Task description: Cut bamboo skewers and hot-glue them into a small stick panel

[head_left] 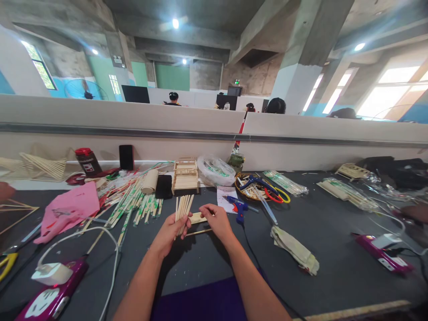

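My left hand (169,235) grips a bundle of bare wooden sticks (183,207) that fan upward from its fingers. Right beside it, my right hand (216,220) pinches a small flat piece glued from sticks (198,218), with a single stick (199,232) lying on the table just below it. Both hands hover over the dark grey table (327,227), close to its middle. A blue glue gun (238,207) lies just right of my right hand, its black cord running toward me.
A small stick-built model (185,174) stands behind the hands. Wrapped chopsticks (133,200) and a pink cloth (68,210) lie to the left, a basket with scissors (256,185) and folded gloves (294,249) to the right. Purple power strips (50,296) sit near both front corners. People sit beyond the partition.
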